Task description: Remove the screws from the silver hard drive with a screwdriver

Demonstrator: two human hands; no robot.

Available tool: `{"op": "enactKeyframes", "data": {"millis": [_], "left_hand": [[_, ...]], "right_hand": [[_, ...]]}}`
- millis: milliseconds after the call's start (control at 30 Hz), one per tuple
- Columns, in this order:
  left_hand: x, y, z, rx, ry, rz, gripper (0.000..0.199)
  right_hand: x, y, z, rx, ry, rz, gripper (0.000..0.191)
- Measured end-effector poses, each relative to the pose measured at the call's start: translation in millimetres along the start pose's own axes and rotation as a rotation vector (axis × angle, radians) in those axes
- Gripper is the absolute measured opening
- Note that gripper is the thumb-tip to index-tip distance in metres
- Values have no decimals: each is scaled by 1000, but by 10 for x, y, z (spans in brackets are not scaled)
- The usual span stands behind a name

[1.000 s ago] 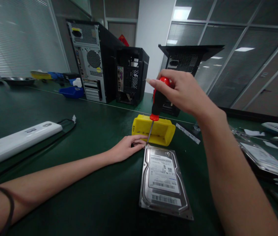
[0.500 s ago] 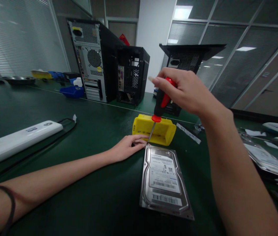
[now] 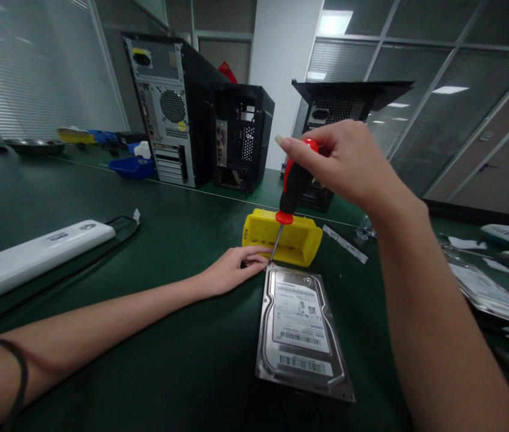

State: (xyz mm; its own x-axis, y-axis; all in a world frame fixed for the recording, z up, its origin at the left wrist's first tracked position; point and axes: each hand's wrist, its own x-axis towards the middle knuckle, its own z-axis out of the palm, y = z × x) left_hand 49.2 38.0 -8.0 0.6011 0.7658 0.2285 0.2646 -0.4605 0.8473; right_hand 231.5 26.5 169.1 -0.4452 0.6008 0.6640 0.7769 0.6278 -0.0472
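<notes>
My right hand is wrapped around the red and black handle of a screwdriver. The tool leans, its tip down at the far left corner of a silver hard drive lying label up on the table. My left hand rests beside that corner. Its fingers are bent and drawn together next to the screwdriver tip; whether they pinch anything small is hidden. Just behind the drive, a yellow bin with small bits in it faces me, and my left fingertips reach its near edge.
Computer cases stand at the back. A white power strip with a black cable lies left, a blue bin beyond it. Right of the yellow bin is a thin strip; another drive lies at the far right.
My right hand has twisted, turning the screwdriver handle and leaning it slightly left. The tip stays at the drive's corner. My left hand and the hard drive look still.
</notes>
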Motion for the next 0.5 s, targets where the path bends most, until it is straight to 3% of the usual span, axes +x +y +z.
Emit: {"op": "enactKeyframes", "data": {"millis": [200,367,500], "left_hand": [[6,11,11,-13,0,2,38],[-5,34,0,-17,-11,-10,39],[-5,19,-4,-37,-18,-5,40]], "right_hand": [[9,-32,43,-21,71,-42,37],[-16,3,47,38,47,16,61],[-16,68,44,73,25,52,57]]}}
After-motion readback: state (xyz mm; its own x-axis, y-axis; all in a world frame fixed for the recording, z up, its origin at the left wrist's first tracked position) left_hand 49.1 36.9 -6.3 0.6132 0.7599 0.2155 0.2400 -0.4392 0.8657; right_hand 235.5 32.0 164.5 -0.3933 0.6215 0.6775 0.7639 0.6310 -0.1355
